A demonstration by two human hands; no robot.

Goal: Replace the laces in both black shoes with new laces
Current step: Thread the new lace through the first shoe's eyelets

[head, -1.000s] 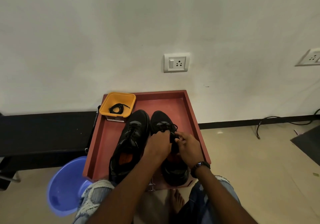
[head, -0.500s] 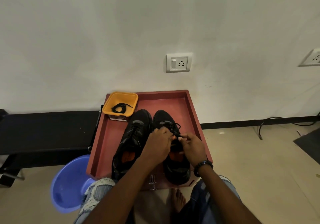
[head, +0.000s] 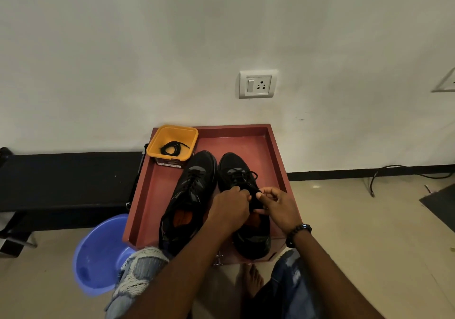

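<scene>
Both hands (head: 253, 204) on right shoe (head: 240, 178)

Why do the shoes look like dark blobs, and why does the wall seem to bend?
Head view: dim, even light swallows detail on the black shoes, so the laces under both hands barely show; the wide-angle lens bows the skirting line and tray edges.

A red-brown tray (head: 275, 151) with raised edges sits on the beige floor (head: 369, 232) against the wall. In it stand two black shoes (head: 189, 195) side by side, toes to the wall, and a yellow tub (head: 157, 144) at its far left corner. A blue basin (head: 98, 254) rests on the floor, seemingly touching the tray's near left corner.
</scene>
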